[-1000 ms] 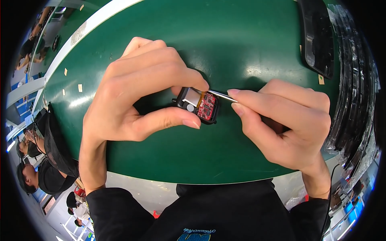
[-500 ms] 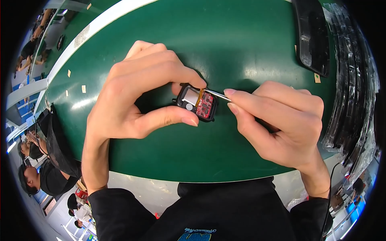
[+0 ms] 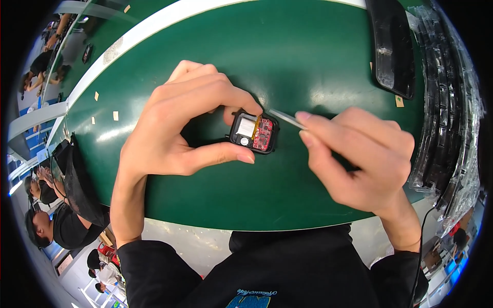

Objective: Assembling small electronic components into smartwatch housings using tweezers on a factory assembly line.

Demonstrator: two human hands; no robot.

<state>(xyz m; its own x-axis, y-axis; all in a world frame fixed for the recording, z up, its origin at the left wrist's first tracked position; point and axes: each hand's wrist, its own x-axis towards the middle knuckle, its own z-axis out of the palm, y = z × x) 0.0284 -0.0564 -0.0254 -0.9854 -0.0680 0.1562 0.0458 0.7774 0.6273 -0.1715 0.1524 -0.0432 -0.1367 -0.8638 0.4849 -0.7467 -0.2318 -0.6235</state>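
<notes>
Pinched between the thumb and index finger of my left hand (image 3: 174,120) is a small black square case (image 3: 276,136), like a smartwatch body, its open side up. Inside it lie a red circuit board (image 3: 263,134), a silver battery-like block (image 3: 246,126) with a yellow strip along its edge, and a small round silver part (image 3: 244,140). My right hand (image 3: 359,154) grips thin metal tweezers (image 3: 287,119) between thumb and index finger. Their tip, slightly blurred, sits just beyond the case's upper right corner, apart from the board.
Green tabletop (image 3: 231,200) lies under both hands. A black tray (image 3: 393,56) is at the far right, beside stacked black trays in clear plastic (image 3: 444,113). A black mesh bag (image 3: 84,190) hangs at the left edge, with co-workers (image 3: 72,226) beyond it.
The tweezers' tip has lifted off the board's upper edge and drawn back slightly to the upper right. My left hand still holds the case, shifted slightly right in view.
</notes>
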